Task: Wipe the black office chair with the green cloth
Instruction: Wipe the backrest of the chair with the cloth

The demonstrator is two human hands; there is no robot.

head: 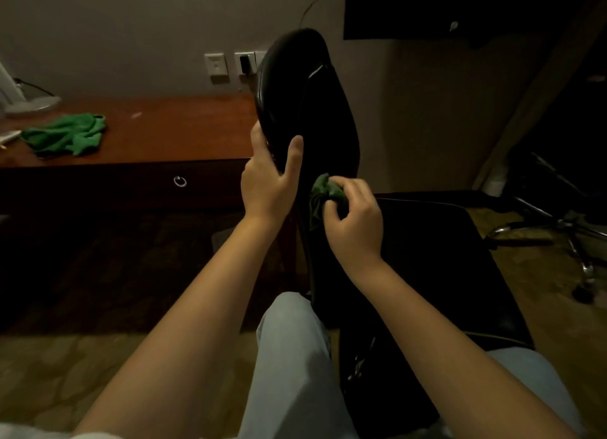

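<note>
The black office chair (305,110) is standing close in front of the person, between the knees in pale jeans (292,356). Its backrest is rising through the middle of the view and its seat is spreading away to the right. The green cloth (323,192) is sitting bunched against the lower part of the backrest, near where the back meets the seat. The right hand (356,221) is holding it there, its fingers (335,208) curling round the wad and pinching it. The left hand (267,182) is gripping the backrest's left edge, with the thumb lying on the near face and the other fingers wrapping round behind.

To the left a wooden bench (170,133) is carrying a second green cloth (65,138), lying crumpled and well apart from the chair. A ring pull (180,181) is hanging on the drawer front below. Wall sockets (215,65) are showing above the bench. At the right a chrome wheeled base (571,238) is resting on the carpet; whether it belongs to this chair cannot be told.
</note>
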